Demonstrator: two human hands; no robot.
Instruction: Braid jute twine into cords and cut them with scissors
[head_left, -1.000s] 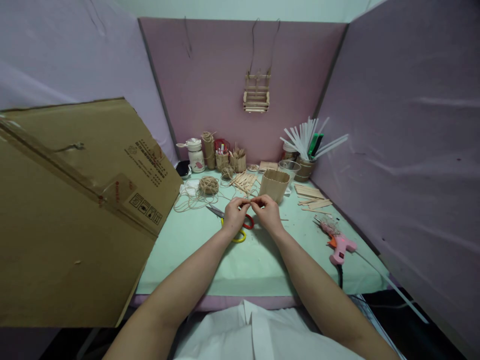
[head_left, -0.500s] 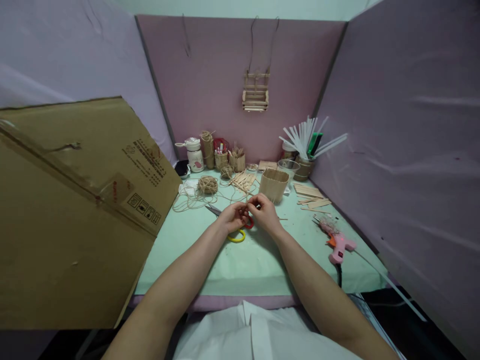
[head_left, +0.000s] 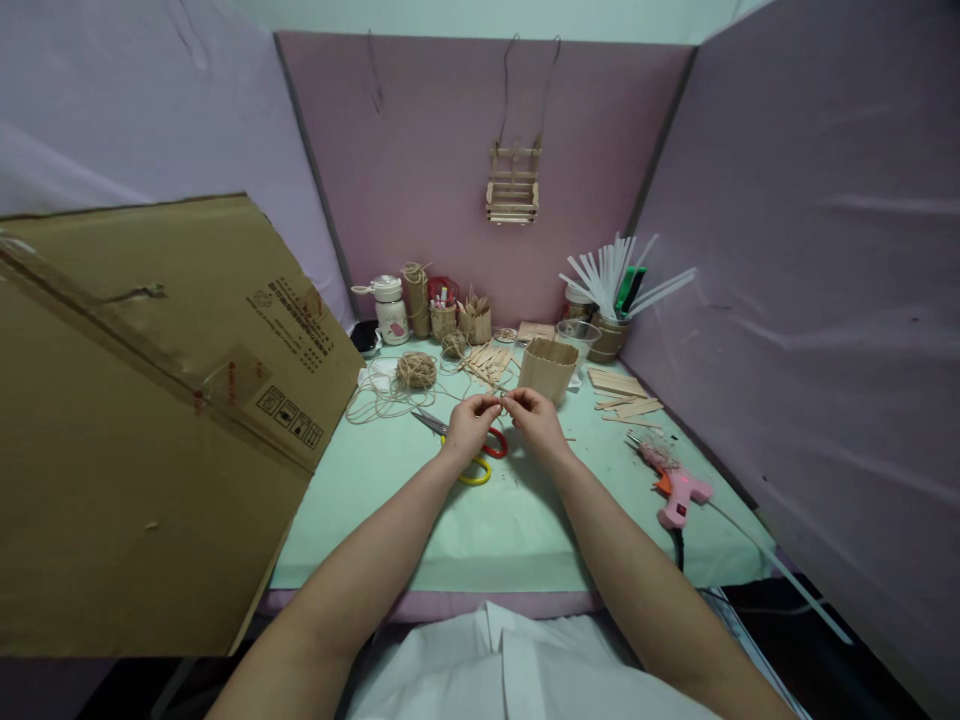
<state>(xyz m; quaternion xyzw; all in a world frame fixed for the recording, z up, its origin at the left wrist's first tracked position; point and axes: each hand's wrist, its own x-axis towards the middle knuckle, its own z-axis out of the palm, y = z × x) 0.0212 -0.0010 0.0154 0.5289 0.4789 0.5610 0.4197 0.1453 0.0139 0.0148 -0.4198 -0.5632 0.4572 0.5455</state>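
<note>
My left hand [head_left: 471, 425] and my right hand [head_left: 534, 422] meet fingertip to fingertip above the table, both in a pinch. Between them runs a thin strand of jute twine [head_left: 501, 393], mostly hidden by the fingers. Loose loops of it trail from the twine ball [head_left: 415, 371] at the left. Under my left hand lie scissors [head_left: 475, 470] with red and yellow handles, blades pointing to the upper left. Just behind my right hand stands a cup made of wooden craft sticks [head_left: 548, 370].
A pink glue gun [head_left: 679, 495] lies at right, its cord over the front edge. Craft sticks [head_left: 630, 400] are stacked behind it. A large cardboard sheet [head_left: 165, 430] leans at left. Along the back stand a white bottle [head_left: 390, 312], stick holders and a jar of glue sticks [head_left: 611, 340].
My left hand has turned and its fingers now reach straight towards the right fingertips. More of the scissors' red handle shows. My right hand has shifted slightly to the right.
</note>
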